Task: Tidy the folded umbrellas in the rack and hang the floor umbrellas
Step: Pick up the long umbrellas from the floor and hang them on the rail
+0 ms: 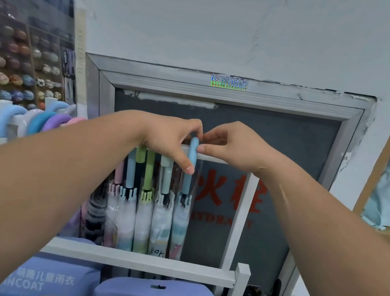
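Two hands meeting at blue handle (192, 153), hooked over white rail (215, 159) of rack. Left hand (170, 139) gripping handle, fingers curling over top, thumb pressing down its side. Right hand (234, 146) pinching handle crook between thumb and forefinger. Blue umbrella (179, 228) hanging at right end of wrapped row (139, 217). Door (287, 161) behind showing red "火栓", partly hidden "HYD…". Pack (44, 282) below reading "儿童雨衣", "INCOAT". Sticker (229, 82) unreadable.
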### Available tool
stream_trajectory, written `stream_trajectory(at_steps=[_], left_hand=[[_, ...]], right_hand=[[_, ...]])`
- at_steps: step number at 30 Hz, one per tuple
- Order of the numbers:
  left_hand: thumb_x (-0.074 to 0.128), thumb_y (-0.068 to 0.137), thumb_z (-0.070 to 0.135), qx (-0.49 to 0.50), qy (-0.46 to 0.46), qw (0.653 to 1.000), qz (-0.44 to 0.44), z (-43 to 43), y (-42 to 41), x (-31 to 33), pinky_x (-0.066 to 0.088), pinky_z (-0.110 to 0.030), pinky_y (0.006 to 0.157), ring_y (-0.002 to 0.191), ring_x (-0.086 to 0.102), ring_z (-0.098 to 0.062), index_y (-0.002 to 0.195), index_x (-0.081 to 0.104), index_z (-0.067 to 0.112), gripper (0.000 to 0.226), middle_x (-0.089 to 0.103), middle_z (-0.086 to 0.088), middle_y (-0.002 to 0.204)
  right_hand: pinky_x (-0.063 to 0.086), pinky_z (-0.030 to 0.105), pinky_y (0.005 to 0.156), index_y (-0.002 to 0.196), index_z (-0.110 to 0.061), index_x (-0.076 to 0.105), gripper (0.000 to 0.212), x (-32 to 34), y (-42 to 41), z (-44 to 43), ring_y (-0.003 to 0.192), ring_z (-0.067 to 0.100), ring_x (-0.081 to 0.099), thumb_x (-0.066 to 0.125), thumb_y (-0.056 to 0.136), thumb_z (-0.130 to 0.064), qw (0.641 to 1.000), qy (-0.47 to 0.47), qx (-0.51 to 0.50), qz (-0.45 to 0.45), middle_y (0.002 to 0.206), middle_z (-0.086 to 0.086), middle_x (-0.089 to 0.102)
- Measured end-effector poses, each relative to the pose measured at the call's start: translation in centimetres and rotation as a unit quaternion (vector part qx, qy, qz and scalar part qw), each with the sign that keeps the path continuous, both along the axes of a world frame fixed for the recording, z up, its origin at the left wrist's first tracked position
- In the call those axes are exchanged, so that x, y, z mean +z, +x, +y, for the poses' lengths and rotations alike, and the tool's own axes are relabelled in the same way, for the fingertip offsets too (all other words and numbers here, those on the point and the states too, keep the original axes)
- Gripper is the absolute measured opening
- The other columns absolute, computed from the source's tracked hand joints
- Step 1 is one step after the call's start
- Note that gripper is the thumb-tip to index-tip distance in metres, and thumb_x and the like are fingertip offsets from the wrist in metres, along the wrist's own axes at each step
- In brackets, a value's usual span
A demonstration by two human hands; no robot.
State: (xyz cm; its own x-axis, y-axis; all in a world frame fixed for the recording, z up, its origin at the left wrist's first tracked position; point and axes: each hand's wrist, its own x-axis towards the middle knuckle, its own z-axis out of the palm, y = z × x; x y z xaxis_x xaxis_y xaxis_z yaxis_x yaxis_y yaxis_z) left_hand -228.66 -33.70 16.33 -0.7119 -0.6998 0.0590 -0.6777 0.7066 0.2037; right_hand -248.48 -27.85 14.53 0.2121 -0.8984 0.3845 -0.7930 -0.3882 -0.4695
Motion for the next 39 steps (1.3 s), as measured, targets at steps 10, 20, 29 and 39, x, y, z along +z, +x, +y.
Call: stream_trajectory(at_steps=[10,20,29,39], left_hand=[[0.088,0.057,0.064,0.039,-0.052,0.998,0.018,0.9,0.4,-0.3,0.044,-0.036,0.107,0.125,0.054,-0.01,0.139,0.045,0.035,0.097,0.057,0.011,0.137],[0.083,0.075,0.051,0.137,-0.095,0.985,0.041,3.4,4.0,-1.8,0.03,-0.024,0.1,0.139,0.04,-0.013,0.151,0.039,0.038,0.088,0.044,0.013,0.154],[0.065,0.083,0.067,0.175,-0.175,0.969,0.001,3.9,5.2,-4.3,0.012,-0.06,0.122,0.155,0.017,-0.021,0.16,0.011,0.039,0.098,0.025,0.006,0.166],[0.051,0.075,0.068,0.0,-0.329,0.924,0.196,8.2,2.8,-7.6,0.034,-0.054,0.112,0.135,0.046,-0.033,0.143,0.051,0.024,0.081,0.051,-0.008,0.146]], right_hand=[[0.052,0.039,0.1,0.123,-0.028,0.068,0.046,-1.9,-0.3,-0.9,0.11,0.01,0.066,0.073,0.084,-0.051,1.0,-0.009,0.006,0.007,0.117,-0.009,0.072],[0.045,0.041,0.106,0.14,-0.042,0.051,0.068,-1.9,0.3,-0.9,0.125,0.011,0.056,0.072,0.079,-0.064,0.997,-0.028,0.012,0.068,0.136,-0.013,0.061],[0.037,0.049,0.113,0.155,-0.037,0.028,0.075,-2.1,1.7,0.6,0.143,0.022,0.039,0.058,0.091,-0.062,0.989,-0.035,-0.016,0.144,0.158,-0.005,0.041],[0.041,0.051,0.108,0.141,-0.032,0.051,0.056,-6.4,0.5,11.1,0.133,0.024,0.046,0.056,0.092,-0.058,0.965,-0.122,-0.2,0.12,0.145,-0.005,0.052]])
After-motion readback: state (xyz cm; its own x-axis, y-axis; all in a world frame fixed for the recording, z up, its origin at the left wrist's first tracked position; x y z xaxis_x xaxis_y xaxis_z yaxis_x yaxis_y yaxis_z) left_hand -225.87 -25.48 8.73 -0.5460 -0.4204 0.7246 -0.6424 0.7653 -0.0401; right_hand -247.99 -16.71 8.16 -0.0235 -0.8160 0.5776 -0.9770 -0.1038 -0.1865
